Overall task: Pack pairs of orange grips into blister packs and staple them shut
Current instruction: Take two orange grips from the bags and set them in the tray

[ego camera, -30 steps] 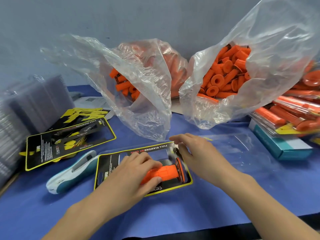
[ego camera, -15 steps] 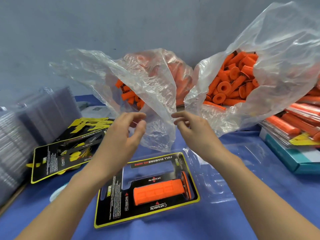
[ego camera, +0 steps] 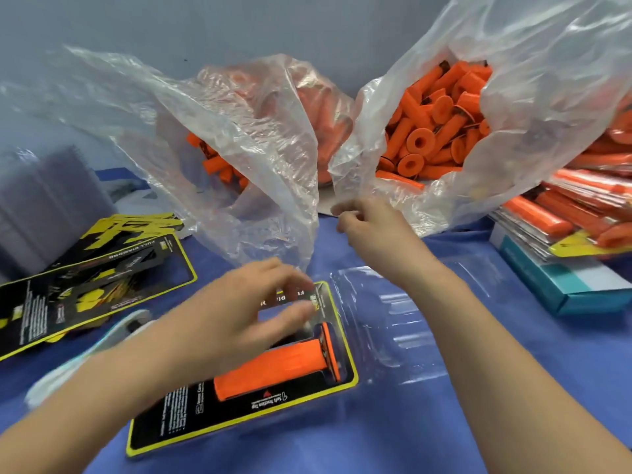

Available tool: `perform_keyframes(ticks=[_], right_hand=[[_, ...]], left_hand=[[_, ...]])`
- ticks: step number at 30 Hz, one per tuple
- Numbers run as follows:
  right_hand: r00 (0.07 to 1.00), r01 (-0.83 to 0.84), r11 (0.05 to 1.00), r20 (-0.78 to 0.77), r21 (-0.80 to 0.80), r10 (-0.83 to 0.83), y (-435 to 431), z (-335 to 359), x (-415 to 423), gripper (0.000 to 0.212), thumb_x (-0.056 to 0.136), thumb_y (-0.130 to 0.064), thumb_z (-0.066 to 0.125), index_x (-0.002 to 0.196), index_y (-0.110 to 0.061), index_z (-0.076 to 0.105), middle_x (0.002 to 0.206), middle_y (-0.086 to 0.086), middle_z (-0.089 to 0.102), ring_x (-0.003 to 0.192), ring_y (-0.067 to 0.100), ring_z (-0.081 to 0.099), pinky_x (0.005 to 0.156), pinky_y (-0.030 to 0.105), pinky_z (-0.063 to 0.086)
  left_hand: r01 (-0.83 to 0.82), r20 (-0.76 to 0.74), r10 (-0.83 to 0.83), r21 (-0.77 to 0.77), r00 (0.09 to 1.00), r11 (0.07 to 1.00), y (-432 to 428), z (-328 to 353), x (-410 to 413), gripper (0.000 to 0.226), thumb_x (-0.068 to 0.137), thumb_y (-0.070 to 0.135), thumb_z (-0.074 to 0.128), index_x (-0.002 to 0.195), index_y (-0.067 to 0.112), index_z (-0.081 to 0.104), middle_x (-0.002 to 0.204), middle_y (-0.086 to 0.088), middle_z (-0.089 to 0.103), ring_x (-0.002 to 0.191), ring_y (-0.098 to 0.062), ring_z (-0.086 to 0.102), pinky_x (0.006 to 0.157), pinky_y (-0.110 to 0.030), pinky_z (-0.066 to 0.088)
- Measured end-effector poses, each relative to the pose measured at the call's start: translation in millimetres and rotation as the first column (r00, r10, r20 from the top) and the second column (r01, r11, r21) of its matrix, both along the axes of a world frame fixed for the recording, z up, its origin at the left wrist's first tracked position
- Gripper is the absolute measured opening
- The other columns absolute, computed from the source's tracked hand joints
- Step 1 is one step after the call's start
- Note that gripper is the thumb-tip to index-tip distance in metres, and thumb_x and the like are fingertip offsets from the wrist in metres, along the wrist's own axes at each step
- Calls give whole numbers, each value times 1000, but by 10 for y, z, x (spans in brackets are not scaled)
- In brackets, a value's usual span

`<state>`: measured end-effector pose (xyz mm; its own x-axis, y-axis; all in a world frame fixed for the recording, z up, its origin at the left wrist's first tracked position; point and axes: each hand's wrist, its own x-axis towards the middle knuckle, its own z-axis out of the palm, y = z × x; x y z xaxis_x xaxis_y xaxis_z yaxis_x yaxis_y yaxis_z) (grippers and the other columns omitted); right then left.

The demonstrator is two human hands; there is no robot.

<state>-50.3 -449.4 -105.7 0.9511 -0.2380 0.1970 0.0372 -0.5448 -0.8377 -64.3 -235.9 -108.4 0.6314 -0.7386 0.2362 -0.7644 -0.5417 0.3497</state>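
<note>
Since half a second ago the left hand [ego camera: 239,316] has dropped from the bags to hover over the pack, and the right hand [ego camera: 372,230] has moved toward the right-hand bag.

At 6 o'clock, nearest me, the blister pack [ego camera: 191,415] lies open on the blue cloth with one orange grip [ego camera: 273,369] seated in its lower well. Its clear lid [ego camera: 393,323] is folded out flat at 4 o'clock. The left hand is blurred, with fingers spread and nothing in them. At 8 o'clock the stapler [ego camera: 51,384] shows beneath that forearm.

Toward the centre, the right hand's fingers are curled at the lip of the right bag [ego camera: 513,97]. I cannot tell whether they pinch the film. The loose grips [ego camera: 434,131] lie at 1 o'clock, and a second bag [ego camera: 239,148] sags at 11.

The pack still needs its partner grip. I would reach well into the bag's mouth, take one grip by the barrel and lay it with its flange on the same side as the first. The left hand should steady the card while it is pressed home.
</note>
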Motion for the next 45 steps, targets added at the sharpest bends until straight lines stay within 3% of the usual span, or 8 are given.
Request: perform_keyframes(ticks=[3, 7, 10, 15, 18, 26, 40, 45], right_hand=[[991, -66, 998, -114, -7, 64, 99, -65, -271, 23, 94, -19, 44, 92, -25, 66, 80, -2, 67, 68, 25, 64, 47, 21, 39], [927, -178, 984, -330, 29, 178, 130, -168, -727, 27, 93, -29, 47, 84, -9, 64, 80, 12, 71, 48, 21, 57, 46, 24, 39], [875, -268, 961, -398, 74, 275, 122, -172, -930, 29, 94, -37, 50, 80, -20, 67, 74, 7, 70, 50, 18, 52, 48, 27, 41], [867, -388, 913, -285, 128, 409, 137, -224, -1079, 21, 92, -51, 57, 97, -36, 71, 61, -16, 57, 46, 0, 46, 42, 12, 33], [929, -341, 939, -171, -51, 328, 198, -381, -1111, 25, 86, -58, 61, 108, -47, 65, 86, -27, 55, 68, -3, 51, 58, 13, 35], [938, -335, 935, -130, -113, 320, 228, -448, -1139, 30, 84, -58, 63, 110, -43, 65, 93, -29, 49, 78, -8, 48, 66, 18, 33], [947, -311, 950, 83, -7, 311, 270, -407, -1153, 15, 78, -45, 77, 81, -35, 66, 85, -17, 62, 72, 2, 56, 63, 14, 38], [969, -232, 972, 82, -31, 234, 108, -408, -1105, 8, 87, -43, 65, 92, -38, 70, 86, -18, 58, 74, 2, 54, 66, 14, 38]], left_hand=[[41, 36, -50, 218, 998, 975, 125, -305, -195, 51, 87, 75, 39, 125, 43, 50, 111, 28, 43, 104, 9, 45, 89, -11, 36], [3, 133, -29, 198, 991, 980, 157, -410, -289, 41, 90, 66, 40, 118, 40, 54, 109, 21, 48, 98, 0, 53, 79, -17, 42], [10, 182, -38, 151, 983, 988, 168, -439, -313, 31, 93, 55, 42, 112, 35, 56, 103, 16, 53, 92, -6, 58, 76, -21, 43], [-28, 54, 31, -60, 998, 998, 302, -507, -263, 27, 95, 57, 42, 116, 42, 48, 112, 24, 46, 104, 1, 52, 80, -17, 44], [-39, 8, 40, -129, 999, 991, 327, -533, -261, 25, 95, 58, 42, 116, 45, 48, 113, 22, 49, 102, -4, 54, 80, -12, 40], [-16, 15, 18, -140, 1000, 990, 325, -586, -271, 26, 97, 57, 42, 117, 43, 49, 114, 22, 48, 103, -6, 55, 81, -13, 41], [9, -5, -10, -238, 1000, 971, 361, -567, -266, 24, 98, 44, 47, 118, 32, 52, 113, 10, 53, 99, -15, 55, 81, -15, 39], [-5, -58, -12, -283, 998, 959, 396, -518, -272, 23, 98, 42, 47, 117, 30, 54, 108, 10, 55, 91, -17, 54, 78, -17, 40]])
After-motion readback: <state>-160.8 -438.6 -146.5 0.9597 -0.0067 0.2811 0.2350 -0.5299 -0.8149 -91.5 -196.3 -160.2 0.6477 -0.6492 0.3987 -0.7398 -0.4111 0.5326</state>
